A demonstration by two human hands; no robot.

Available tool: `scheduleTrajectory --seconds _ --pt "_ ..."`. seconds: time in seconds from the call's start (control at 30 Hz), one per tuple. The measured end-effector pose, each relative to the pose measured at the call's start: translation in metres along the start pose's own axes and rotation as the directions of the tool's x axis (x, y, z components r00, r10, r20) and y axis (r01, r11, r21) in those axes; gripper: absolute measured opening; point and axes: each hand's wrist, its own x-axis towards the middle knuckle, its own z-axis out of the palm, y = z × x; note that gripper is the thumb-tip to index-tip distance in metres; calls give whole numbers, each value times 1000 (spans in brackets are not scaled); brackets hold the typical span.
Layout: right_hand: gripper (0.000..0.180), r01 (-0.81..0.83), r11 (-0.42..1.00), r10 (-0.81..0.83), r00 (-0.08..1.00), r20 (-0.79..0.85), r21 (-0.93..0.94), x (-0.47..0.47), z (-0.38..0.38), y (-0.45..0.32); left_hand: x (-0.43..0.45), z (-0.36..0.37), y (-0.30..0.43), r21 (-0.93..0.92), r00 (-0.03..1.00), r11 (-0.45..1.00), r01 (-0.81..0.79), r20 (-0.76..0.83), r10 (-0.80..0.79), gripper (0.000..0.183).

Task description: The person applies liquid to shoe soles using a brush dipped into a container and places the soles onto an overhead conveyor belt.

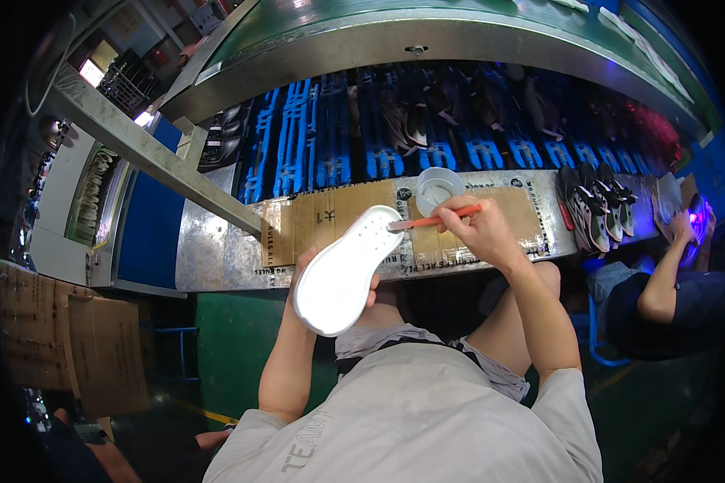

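Observation:
A white shoe sole (338, 278) lies across my left hand (305, 271), whose fingers curl around its far and near sides from below. The end with small holes points up and away from me. My right hand (474, 232) grips a brush with an orange-red handle (429, 221); its bristles touch the sole at the edge of the holed end. Just beyond the brush a translucent plastic cup (438, 196) stands on flattened cardboard (338, 208) taped to the bench, with some pale content at its bottom.
Several black-and-white shoes (592, 208) stand on the metal bench (217, 259) at right. A co-worker (670, 296) sits beyond them, handling a shoe. Behind the bench run blue racks (296, 139) holding shoes, below a green conveyor (338, 24). A metal beam (157, 157) slants down at left.

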Motion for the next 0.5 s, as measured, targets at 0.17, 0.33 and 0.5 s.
scheduleTrajectory --seconds 0.17,0.33,0.5 --pt "16 184 980 -184 983 -11 74 -13 12 -10 13 -5 8 595 985 792 -136 -9 175 85" --pt "12 285 955 -289 957 31 83 -25 13 -23 21 1 17 739 945 632 -235 22 326 94" --pt "11 244 959 -256 963 78 141 -39 10 -27 24 6 34 691 914 647 -322 48 404 96"
